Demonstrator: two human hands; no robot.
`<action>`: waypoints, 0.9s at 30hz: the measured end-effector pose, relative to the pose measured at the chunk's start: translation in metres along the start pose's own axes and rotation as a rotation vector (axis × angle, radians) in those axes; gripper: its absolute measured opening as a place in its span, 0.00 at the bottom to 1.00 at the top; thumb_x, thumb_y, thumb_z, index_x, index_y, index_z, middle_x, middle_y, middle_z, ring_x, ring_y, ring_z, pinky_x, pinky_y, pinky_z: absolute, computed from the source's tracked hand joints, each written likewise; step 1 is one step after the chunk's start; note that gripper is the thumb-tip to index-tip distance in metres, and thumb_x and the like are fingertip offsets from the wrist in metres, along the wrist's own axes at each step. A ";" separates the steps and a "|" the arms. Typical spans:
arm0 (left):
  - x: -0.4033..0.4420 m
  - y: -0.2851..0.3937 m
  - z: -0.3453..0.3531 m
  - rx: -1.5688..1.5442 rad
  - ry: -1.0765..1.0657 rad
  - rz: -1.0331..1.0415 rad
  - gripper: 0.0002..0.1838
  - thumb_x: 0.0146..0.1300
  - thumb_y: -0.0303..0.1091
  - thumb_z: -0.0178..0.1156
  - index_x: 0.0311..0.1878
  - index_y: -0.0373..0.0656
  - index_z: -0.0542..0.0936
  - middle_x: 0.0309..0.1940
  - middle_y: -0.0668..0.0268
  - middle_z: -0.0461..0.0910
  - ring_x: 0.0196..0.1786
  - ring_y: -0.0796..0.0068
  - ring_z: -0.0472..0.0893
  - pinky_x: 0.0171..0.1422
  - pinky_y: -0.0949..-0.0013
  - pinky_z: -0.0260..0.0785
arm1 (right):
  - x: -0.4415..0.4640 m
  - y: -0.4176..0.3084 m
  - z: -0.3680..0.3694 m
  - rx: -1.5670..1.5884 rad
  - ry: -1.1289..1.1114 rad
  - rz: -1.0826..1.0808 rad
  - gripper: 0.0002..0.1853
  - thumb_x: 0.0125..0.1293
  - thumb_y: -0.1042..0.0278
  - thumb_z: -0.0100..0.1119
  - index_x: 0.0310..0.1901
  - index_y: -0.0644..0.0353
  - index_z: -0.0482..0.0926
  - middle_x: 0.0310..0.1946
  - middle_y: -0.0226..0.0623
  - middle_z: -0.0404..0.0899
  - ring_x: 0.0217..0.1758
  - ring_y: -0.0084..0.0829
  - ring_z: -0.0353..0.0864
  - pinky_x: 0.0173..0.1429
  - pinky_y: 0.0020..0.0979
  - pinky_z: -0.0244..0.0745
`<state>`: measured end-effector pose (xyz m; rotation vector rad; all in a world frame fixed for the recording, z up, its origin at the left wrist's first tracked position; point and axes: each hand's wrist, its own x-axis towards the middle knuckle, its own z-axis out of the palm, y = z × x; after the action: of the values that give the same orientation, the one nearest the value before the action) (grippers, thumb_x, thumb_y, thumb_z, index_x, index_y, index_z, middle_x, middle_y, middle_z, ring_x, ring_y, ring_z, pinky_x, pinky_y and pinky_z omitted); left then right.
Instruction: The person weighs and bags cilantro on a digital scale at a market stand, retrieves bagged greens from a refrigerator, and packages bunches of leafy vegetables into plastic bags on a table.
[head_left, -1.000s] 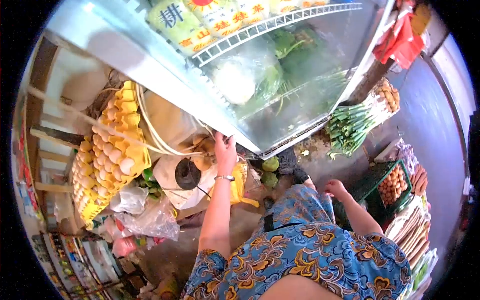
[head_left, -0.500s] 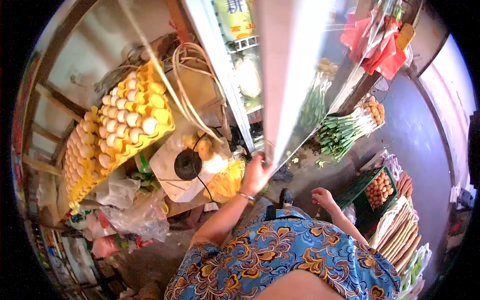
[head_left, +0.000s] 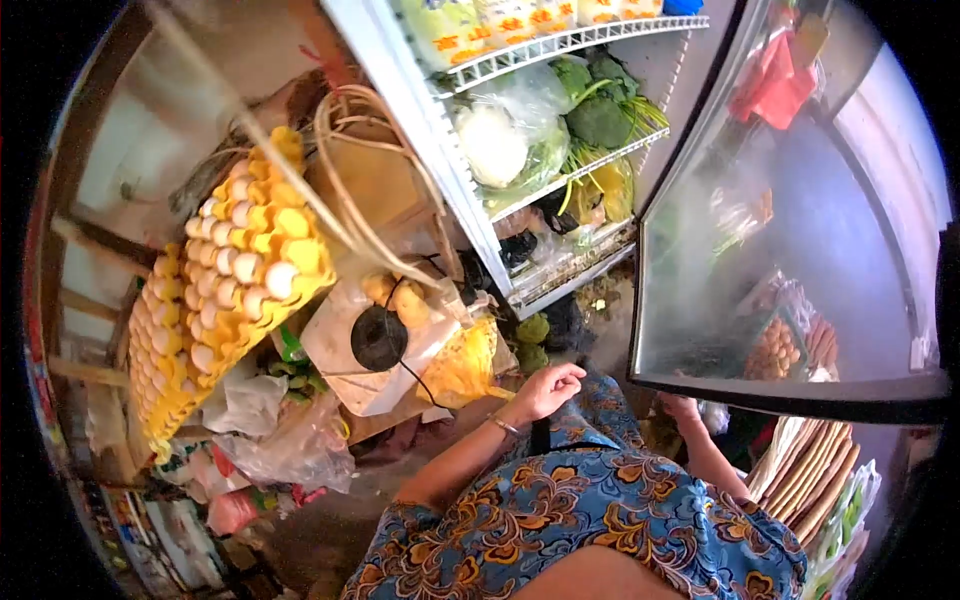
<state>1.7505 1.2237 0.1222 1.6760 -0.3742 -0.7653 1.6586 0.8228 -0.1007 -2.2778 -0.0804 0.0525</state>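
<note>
Near the fridge (head_left: pixel 480 235), the left hand (head_left: pixel 545 393) is held loosely half-curled and empty, apart from the right hand (head_left: pixel 681 406), whose grip cannot be told, partly hidden at the open glass door's (head_left: pixel 720 290) lower edge.

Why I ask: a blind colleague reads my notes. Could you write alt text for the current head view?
An open fridge shows a pale bagged vegetable and dark greens on a shelf, its glass door at right. The left hand, apparently empty, hovers before the person's body; the door partly hides the right hand. Yellow egg trays stand at left.
</note>
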 end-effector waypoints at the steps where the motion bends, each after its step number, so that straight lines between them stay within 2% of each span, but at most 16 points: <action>1: 0.004 -0.012 0.001 -0.049 -0.016 -0.025 0.16 0.66 0.29 0.56 0.56 0.39 0.73 0.41 0.65 0.80 0.42 0.79 0.78 0.47 0.73 0.71 | -0.001 -0.011 -0.022 0.483 -0.036 0.428 0.35 0.59 0.74 0.63 0.67 0.46 0.62 0.41 0.28 0.76 0.35 0.24 0.76 0.33 0.27 0.71; 2: 0.009 -0.018 0.000 -0.045 -0.034 -0.045 0.16 0.66 0.29 0.56 0.56 0.39 0.73 0.41 0.65 0.80 0.42 0.79 0.78 0.47 0.73 0.71 | -0.006 -0.023 -0.041 0.974 -0.068 0.856 0.33 0.62 0.71 0.61 0.68 0.45 0.61 0.43 0.29 0.76 0.36 0.26 0.77 0.35 0.28 0.72; 4: 0.021 -0.029 0.000 -0.045 -0.062 -0.046 0.15 0.66 0.28 0.55 0.56 0.38 0.73 0.42 0.65 0.80 0.42 0.79 0.78 0.48 0.73 0.72 | -0.022 -0.052 -0.046 0.540 0.159 0.795 0.23 0.69 0.65 0.51 0.65 0.45 0.64 0.47 0.31 0.77 0.41 0.30 0.81 0.37 0.28 0.74; 6: 0.039 -0.031 -0.001 -0.039 -0.068 -0.091 0.15 0.66 0.28 0.55 0.56 0.38 0.73 0.42 0.65 0.80 0.42 0.79 0.78 0.48 0.73 0.72 | -0.021 -0.046 -0.052 0.719 0.203 1.184 0.22 0.70 0.62 0.47 0.64 0.54 0.65 0.53 0.32 0.78 0.56 0.30 0.79 0.47 0.31 0.74; 9: 0.078 -0.042 -0.004 -0.049 0.014 -0.120 0.15 0.67 0.28 0.56 0.56 0.39 0.74 0.43 0.66 0.79 0.43 0.80 0.78 0.48 0.74 0.72 | -0.032 -0.008 -0.039 0.747 0.190 1.220 0.21 0.68 0.61 0.52 0.60 0.55 0.70 0.53 0.32 0.78 0.55 0.28 0.79 0.48 0.30 0.74; 11: 0.108 -0.049 -0.005 -0.056 0.009 -0.167 0.15 0.67 0.28 0.56 0.56 0.40 0.74 0.42 0.67 0.79 0.43 0.81 0.77 0.48 0.74 0.72 | -0.045 0.003 -0.027 0.817 0.225 1.008 0.15 0.65 0.61 0.57 0.52 0.54 0.77 0.49 0.32 0.81 0.50 0.27 0.80 0.45 0.29 0.74; 12: 0.124 -0.051 -0.007 -0.076 0.025 -0.184 0.14 0.67 0.28 0.56 0.56 0.40 0.74 0.42 0.67 0.79 0.43 0.81 0.77 0.48 0.75 0.72 | -0.038 0.012 -0.023 0.913 0.308 1.356 0.12 0.60 0.57 0.64 0.42 0.52 0.81 0.40 0.29 0.82 0.44 0.26 0.81 0.44 0.29 0.74; 14: 0.157 -0.041 -0.012 -0.049 0.012 -0.181 0.14 0.67 0.28 0.56 0.56 0.41 0.74 0.40 0.67 0.79 0.43 0.81 0.77 0.47 0.76 0.72 | -0.068 0.086 0.017 0.488 0.143 1.196 0.13 0.55 0.54 0.68 0.35 0.51 0.81 0.30 0.29 0.80 0.35 0.24 0.79 0.39 0.29 0.74; 15: 0.173 -0.033 -0.016 0.006 0.011 -0.178 0.14 0.67 0.28 0.56 0.55 0.41 0.74 0.40 0.67 0.79 0.42 0.81 0.77 0.46 0.76 0.72 | -0.064 0.089 0.023 0.494 0.135 1.218 0.13 0.55 0.54 0.68 0.35 0.51 0.81 0.30 0.29 0.80 0.35 0.24 0.79 0.39 0.29 0.74; 17: 0.203 -0.036 -0.022 0.088 0.014 -0.163 0.14 0.67 0.29 0.56 0.55 0.41 0.74 0.39 0.68 0.78 0.41 0.81 0.77 0.44 0.76 0.71 | -0.047 0.096 0.043 0.862 0.527 1.626 0.12 0.55 0.54 0.66 0.30 0.52 0.78 0.25 0.33 0.77 0.31 0.26 0.78 0.32 0.28 0.72; 18: 0.218 -0.041 -0.025 0.090 0.004 -0.181 0.14 0.67 0.29 0.56 0.55 0.41 0.74 0.39 0.68 0.78 0.41 0.81 0.77 0.44 0.76 0.71 | -0.038 0.100 0.053 0.866 0.522 1.647 0.12 0.55 0.54 0.66 0.30 0.52 0.78 0.25 0.33 0.77 0.31 0.26 0.78 0.32 0.28 0.72; 20: 0.249 -0.050 -0.032 0.107 0.015 -0.126 0.13 0.67 0.29 0.56 0.54 0.40 0.75 0.38 0.68 0.78 0.40 0.80 0.77 0.42 0.76 0.71 | -0.028 0.111 0.070 0.955 0.113 1.443 0.10 0.60 0.60 0.60 0.36 0.57 0.76 0.26 0.37 0.76 0.28 0.29 0.77 0.28 0.30 0.72; 21: 0.265 -0.065 -0.033 0.121 0.035 -0.108 0.14 0.67 0.29 0.56 0.54 0.40 0.75 0.38 0.67 0.78 0.38 0.80 0.77 0.41 0.75 0.71 | -0.046 0.147 0.116 1.354 0.281 1.506 0.13 0.63 0.66 0.55 0.47 0.60 0.73 0.29 0.40 0.77 0.27 0.34 0.78 0.28 0.32 0.74; 23: 0.297 -0.066 -0.044 0.299 0.009 -0.090 0.16 0.66 0.31 0.58 0.56 0.40 0.73 0.43 0.62 0.78 0.42 0.75 0.78 0.43 0.72 0.72 | 0.038 0.078 0.107 1.354 0.246 1.363 0.17 0.64 0.69 0.54 0.54 0.61 0.68 0.32 0.42 0.78 0.27 0.36 0.80 0.28 0.32 0.74; 25: 0.330 -0.072 -0.057 0.356 0.000 -0.151 0.19 0.65 0.33 0.59 0.58 0.41 0.72 0.47 0.60 0.77 0.45 0.73 0.78 0.46 0.70 0.74 | 0.099 0.071 0.122 1.083 0.076 1.300 0.15 0.66 0.66 0.55 0.51 0.63 0.74 0.35 0.39 0.80 0.28 0.30 0.81 0.26 0.30 0.71; 27: 0.360 -0.095 -0.067 0.172 0.046 -0.381 0.22 0.65 0.35 0.59 0.61 0.43 0.71 0.49 0.58 0.77 0.47 0.70 0.79 0.49 0.69 0.75 | 0.161 0.072 0.137 1.255 0.027 1.026 0.12 0.66 0.64 0.57 0.47 0.61 0.76 0.29 0.30 0.76 0.26 0.24 0.76 0.27 0.27 0.69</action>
<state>2.0439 1.0750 -0.0649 1.9529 -0.0875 -0.9927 1.8135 0.8918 -0.2468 -0.8752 0.8860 0.4593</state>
